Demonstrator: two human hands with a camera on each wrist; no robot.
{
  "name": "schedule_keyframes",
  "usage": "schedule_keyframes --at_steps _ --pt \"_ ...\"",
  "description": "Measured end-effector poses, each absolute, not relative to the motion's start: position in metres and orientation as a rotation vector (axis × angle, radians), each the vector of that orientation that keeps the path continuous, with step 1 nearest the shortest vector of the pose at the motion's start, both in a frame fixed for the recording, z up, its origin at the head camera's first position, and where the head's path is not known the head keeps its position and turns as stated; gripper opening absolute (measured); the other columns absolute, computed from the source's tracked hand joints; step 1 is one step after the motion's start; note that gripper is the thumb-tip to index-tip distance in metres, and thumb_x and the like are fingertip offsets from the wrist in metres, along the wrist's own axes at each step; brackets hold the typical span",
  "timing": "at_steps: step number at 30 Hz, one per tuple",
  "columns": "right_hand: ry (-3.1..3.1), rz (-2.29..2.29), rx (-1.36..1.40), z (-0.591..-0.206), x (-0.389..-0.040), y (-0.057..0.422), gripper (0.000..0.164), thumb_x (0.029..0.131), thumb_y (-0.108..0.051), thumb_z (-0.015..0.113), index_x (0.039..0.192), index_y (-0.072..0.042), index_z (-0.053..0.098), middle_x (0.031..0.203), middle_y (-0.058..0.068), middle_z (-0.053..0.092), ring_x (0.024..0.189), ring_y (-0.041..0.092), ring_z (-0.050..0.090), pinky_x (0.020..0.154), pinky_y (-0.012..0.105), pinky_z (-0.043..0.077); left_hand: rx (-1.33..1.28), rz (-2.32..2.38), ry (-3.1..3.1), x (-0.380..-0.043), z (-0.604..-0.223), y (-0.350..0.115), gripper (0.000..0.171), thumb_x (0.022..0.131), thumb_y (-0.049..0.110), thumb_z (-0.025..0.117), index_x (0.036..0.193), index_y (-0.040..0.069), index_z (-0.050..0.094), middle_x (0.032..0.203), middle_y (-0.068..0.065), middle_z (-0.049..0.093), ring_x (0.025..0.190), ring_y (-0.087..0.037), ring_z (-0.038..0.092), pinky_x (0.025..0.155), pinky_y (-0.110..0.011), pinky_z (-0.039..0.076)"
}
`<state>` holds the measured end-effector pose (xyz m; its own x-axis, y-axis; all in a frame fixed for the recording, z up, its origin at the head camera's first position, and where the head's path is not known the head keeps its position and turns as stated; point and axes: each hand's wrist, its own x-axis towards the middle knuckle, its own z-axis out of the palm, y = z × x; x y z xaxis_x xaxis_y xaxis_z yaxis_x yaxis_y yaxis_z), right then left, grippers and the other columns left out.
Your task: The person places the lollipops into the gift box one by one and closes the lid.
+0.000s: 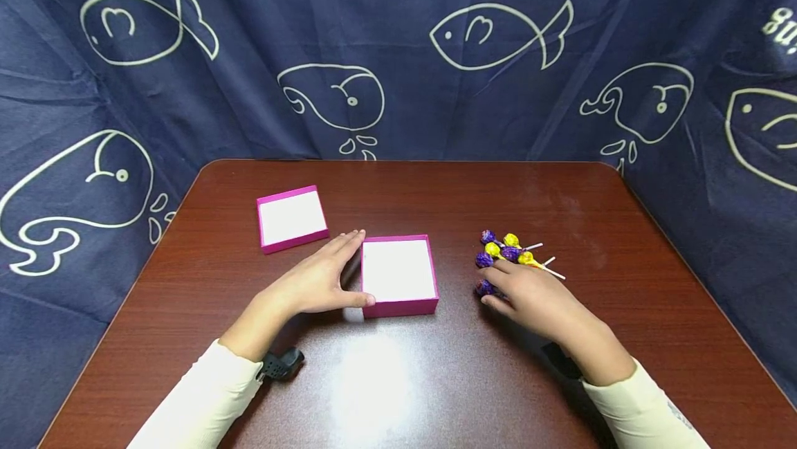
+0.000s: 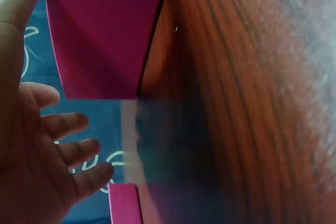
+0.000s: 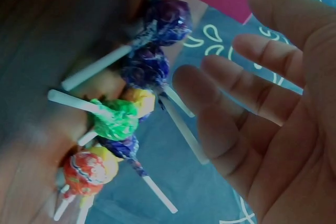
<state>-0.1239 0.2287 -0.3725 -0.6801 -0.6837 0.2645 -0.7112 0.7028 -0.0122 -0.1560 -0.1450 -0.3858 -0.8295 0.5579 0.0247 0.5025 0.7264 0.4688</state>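
Observation:
A pink box (image 1: pixel 401 308) with a white inside stands open-topped near the middle of the table. My left hand (image 1: pixel 317 281) is at its left side, fingers extended, the thumb at the near left corner and the fingertips by the far left corner. Several wrapped lollipops (image 1: pixel 510 253) lie in a loose group right of the box. Over their near part is my right hand (image 1: pixel 535 300), its fingers loosely bent and hiding some of them. The right wrist view shows purple lollipops (image 3: pixel 168 22), a green one (image 3: pixel 115 120) and a red one (image 3: pixel 84 174) beside that hand, with nothing in its grasp.
A smaller-looking, shallow pink tray or lid (image 1: pixel 295 240) with a white inside lies at the far left. Brown wood forms the tabletop (image 1: pixel 398 200). Behind and at the sides hangs a dark blue cloth (image 1: pixel 398 41) with whale and fish drawings.

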Motion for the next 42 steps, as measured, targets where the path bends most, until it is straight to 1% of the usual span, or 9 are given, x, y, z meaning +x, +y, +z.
schedule_keyframes --at_steps 6,10,16,19,25,29,33,37,42 --pt "-2.688 0.163 1.106 -0.378 -0.128 0.23 0.033 0.082 -0.019 0.08 0.111 -0.005 0.07 0.104 0.007 0.067 0.091 0.024 0.068 0.078 0.044 0.054 0.894 0.794 2.718 -0.162 -0.389 -0.147 0.113 0.077 0.061 0.076 0.158 0.005 0.021 0.161 -0.013 0.024 0.147 -0.025 0.023 0.117 -0.043 0.023" --pt "-2.694 0.154 1.11 -0.383 -0.132 0.232 0.031 0.082 -0.019 0.081 0.108 -0.006 0.07 0.101 0.006 0.067 0.088 0.024 0.068 0.077 0.044 0.054 0.896 0.815 2.679 -0.163 -0.39 -0.145 0.113 0.078 0.059 0.077 0.158 0.005 0.019 0.162 -0.01 0.024 0.146 -0.021 0.024 0.117 -0.04 0.023" --pt "-2.688 0.149 1.121 -0.387 -0.133 0.234 0.032 0.079 -0.016 0.082 0.107 -0.007 0.07 0.098 0.004 0.066 0.085 0.022 0.068 0.074 0.042 0.055 0.86 0.812 2.664 -0.162 -0.388 -0.145 0.118 0.076 0.062 0.077 0.159 0.006 0.016 0.162 -0.01 0.023 0.145 -0.021 0.027 0.116 -0.041 0.025" --pt "-2.675 0.14 1.129 -0.389 -0.135 0.234 0.033 0.077 -0.015 0.084 0.106 -0.008 0.069 0.096 0.004 0.065 0.083 0.022 0.068 0.072 0.042 0.055 0.851 0.836 2.641 -0.163 -0.388 -0.146 0.119 0.075 0.061 0.078 0.159 0.006 0.014 0.161 -0.011 0.023 0.145 -0.021 0.027 0.116 -0.041 0.025" --pt "-2.681 0.121 1.131 -0.389 -0.137 0.232 0.035 0.074 -0.014 0.086 0.103 -0.009 0.067 0.093 0.003 0.064 0.079 0.022 0.066 0.067 0.041 0.054 0.831 0.893 2.569 -0.163 -0.39 -0.15 0.119 0.075 0.057 0.08 0.161 0.012 0.01 0.16 -0.012 0.027 0.142 -0.022 0.033 0.115 -0.043 0.027" --pt "-2.68 0.111 1.144 -0.39 -0.138 0.231 0.031 0.072 -0.013 0.087 0.094 -0.011 0.065 0.088 0.001 0.06 0.072 0.021 0.063 0.061 0.039 0.053 0.798 0.924 2.486 -0.162 -0.393 -0.152 0.119 0.076 0.057 0.08 0.161 0.018 0.006 0.162 -0.007 0.023 0.141 -0.022 0.034 0.114 -0.044 0.029" --pt "-2.648 0.117 1.158 -0.393 -0.14 0.23 0.029 0.071 -0.011 0.087 0.086 -0.014 0.063 0.083 -0.001 0.057 0.068 0.019 0.061 0.057 0.038 0.051 0.801 0.957 2.411 -0.164 -0.395 -0.154 0.122 0.076 0.053 0.082 0.161 0.02 0.001 0.163 -0.007 0.019 0.143 -0.021 0.029 0.115 -0.044 0.027" --pt "-2.635 0.111 1.16 -0.395 -0.142 0.229 0.027 0.073 -0.009 0.086 0.082 -0.015 0.061 0.081 -0.001 0.056 0.066 0.019 0.059 0.055 0.037 0.05 0.814 0.973 2.363 -0.166 -0.395 -0.156 0.125 0.074 0.048 0.085 0.161 0.02 -0.002 0.164 -0.008 0.015 0.144 -0.02 0.025 0.116 -0.043 0.024" --pt "-2.649 0.106 1.162 -0.394 -0.143 0.228 0.026 0.076 -0.01 0.085 0.079 -0.015 0.059 0.08 -0.002 0.055 0.065 0.018 0.058 0.054 0.037 0.049 0.801 0.965 2.358 -0.166 -0.393 -0.158 0.128 0.072 0.048 0.087 0.161 0.022 -0.001 0.164 -0.007 0.016 0.144 -0.02 0.025 0.115 -0.043 0.025"
